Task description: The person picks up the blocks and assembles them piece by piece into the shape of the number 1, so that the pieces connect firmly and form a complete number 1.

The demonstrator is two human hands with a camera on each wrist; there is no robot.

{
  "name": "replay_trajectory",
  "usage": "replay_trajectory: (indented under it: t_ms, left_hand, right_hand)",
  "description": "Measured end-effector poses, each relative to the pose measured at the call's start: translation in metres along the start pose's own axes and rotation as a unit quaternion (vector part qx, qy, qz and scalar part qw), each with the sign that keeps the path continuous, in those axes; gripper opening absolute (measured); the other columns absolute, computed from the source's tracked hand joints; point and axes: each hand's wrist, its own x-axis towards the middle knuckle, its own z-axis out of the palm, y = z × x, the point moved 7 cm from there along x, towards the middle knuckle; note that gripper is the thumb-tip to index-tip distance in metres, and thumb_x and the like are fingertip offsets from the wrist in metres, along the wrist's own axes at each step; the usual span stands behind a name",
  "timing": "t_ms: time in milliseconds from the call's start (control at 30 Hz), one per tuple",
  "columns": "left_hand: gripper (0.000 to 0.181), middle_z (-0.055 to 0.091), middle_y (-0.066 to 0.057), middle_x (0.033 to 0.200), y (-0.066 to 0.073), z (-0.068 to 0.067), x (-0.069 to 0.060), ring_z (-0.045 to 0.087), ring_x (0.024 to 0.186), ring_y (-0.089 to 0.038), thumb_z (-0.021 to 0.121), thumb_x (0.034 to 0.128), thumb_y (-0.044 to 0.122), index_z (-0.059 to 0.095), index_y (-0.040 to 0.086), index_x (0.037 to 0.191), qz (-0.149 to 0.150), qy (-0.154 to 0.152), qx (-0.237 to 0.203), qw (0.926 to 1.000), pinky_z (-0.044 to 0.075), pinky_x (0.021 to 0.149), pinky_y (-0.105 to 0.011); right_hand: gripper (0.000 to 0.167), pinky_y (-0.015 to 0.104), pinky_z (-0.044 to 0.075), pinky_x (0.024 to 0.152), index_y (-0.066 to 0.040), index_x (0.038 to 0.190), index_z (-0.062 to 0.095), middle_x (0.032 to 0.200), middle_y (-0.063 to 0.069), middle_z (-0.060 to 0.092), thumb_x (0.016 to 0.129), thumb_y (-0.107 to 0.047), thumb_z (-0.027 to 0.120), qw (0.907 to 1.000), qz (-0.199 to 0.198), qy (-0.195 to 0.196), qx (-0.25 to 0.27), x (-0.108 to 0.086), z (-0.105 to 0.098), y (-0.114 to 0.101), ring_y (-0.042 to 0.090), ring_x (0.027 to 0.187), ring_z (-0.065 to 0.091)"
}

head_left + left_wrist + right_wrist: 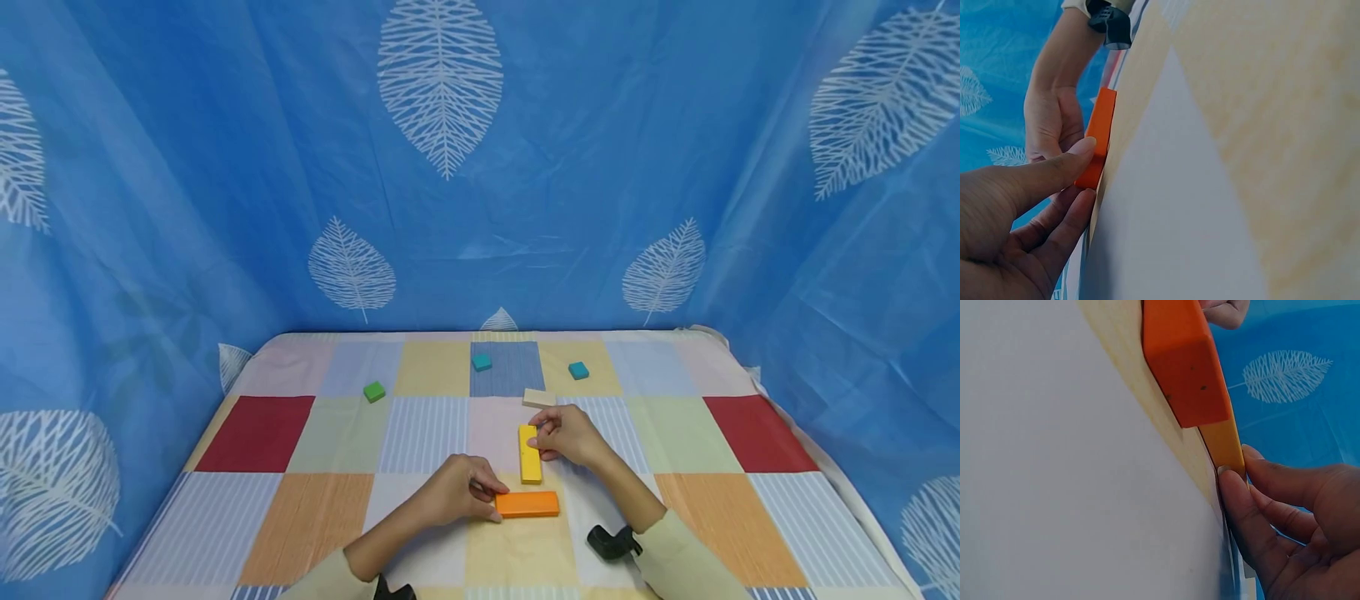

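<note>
An orange rectangular block (pixel 527 504) lies crosswise on the patchwork cloth. My left hand (pixel 457 492) pinches its left end, the thumb (pixel 1082 147) on one face and the fingers opposite. Just beyond it, a yellow rectangular block (pixel 529 457) points lengthwise away from me. My right hand (pixel 570 435) holds the yellow block near its far end between thumb and fingers, as the right wrist view also shows. In the head view only a narrow gap separates the yellow block's near end from the orange one. Past the right fingertips lies a beige block (pixel 539 397).
Two teal blocks (pixel 482 362) (pixel 578 370) lie toward the back of the cloth, and a green block (pixel 374 391) lies to the left. Blue leaf-patterned curtains (pixel 487 250) enclose the back and both sides. Each wrist wears a black camera (pixel 611 542).
</note>
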Motion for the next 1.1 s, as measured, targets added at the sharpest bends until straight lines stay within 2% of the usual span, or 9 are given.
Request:
replay_trajectory:
  t_ms: [200, 467, 700, 967, 1100]
  left_hand:
    - [0.028, 0.07, 0.001, 0.087, 0.0, 0.0, 0.001, 0.067, 0.077, -0.008, 0.09, 0.072, -0.001, 0.082, 0.004, 0.098, 0.003, 0.004, 0.003, 1.0, 0.058, 0.071, -0.022]
    - [0.027, 0.071, -0.004, 0.087, -0.004, -0.006, 0.002, 0.068, 0.077, -0.015, 0.09, 0.073, 0.002, 0.082, 0.006, 0.098, 0.015, 0.017, -0.006, 0.9997, 0.058, 0.07, -0.023]
    - [0.027, 0.071, -0.009, 0.089, -0.009, -0.006, 0.002, 0.069, 0.076, -0.014, 0.089, 0.0733, -0.001, 0.081, 0.002, 0.099, 0.033, 0.026, -0.019, 0.9989, 0.058, 0.068, -0.024]
    - [0.029, 0.072, -0.015, 0.093, -0.018, -0.005, 0.001, 0.069, 0.081, -0.03, 0.086, 0.0753, -0.005, 0.079, -0.002, 0.103, 0.054, 0.057, -0.023, 0.9966, 0.06, 0.071, -0.032]
    - [0.031, 0.073, -0.011, 0.097, -0.018, -0.005, 0.002, 0.07, 0.081, -0.022, 0.086, 0.0765, -0.001, 0.079, 0.0, 0.106, 0.063, 0.058, -0.021, 0.9961, 0.059, 0.072, -0.03]
  right_hand:
    - [0.022, 0.035, 0.06, 0.06, 0.007, 0.107, 0.069, 0.076, 0.009, 0.063, 0.087, 0.003, 0.076, 1.0, -0.006, -0.006, 0.001, -0.001, 0.0, -0.003, 0.019, 0.063, 0.067]
    - [0.023, 0.035, 0.06, 0.061, 0.006, 0.108, 0.07, 0.077, 0.011, 0.064, 0.087, 0.001, 0.077, 0.9998, -0.007, -0.016, 0.008, 0.005, 0.0, -0.005, 0.021, 0.062, 0.068]
    - [0.024, 0.035, 0.06, 0.062, 0.006, 0.109, 0.07, 0.077, 0.01, 0.064, 0.086, 0.001, 0.077, 0.9999, 0.0, -0.013, 0.007, 0.004, 0.001, -0.002, 0.02, 0.062, 0.067]
    - [0.025, 0.035, 0.06, 0.061, 0.006, 0.109, 0.07, 0.078, 0.011, 0.064, 0.085, 0.002, 0.078, 0.9997, 0.005, -0.018, 0.013, 0.0, 0.002, 0.004, 0.02, 0.063, 0.067]
    - [0.026, 0.035, 0.06, 0.061, 0.005, 0.109, 0.07, 0.078, 0.011, 0.064, 0.085, 0.0, 0.079, 0.9998, 0.008, -0.016, 0.013, 0.0, 0.001, 0.005, 0.02, 0.062, 0.067]
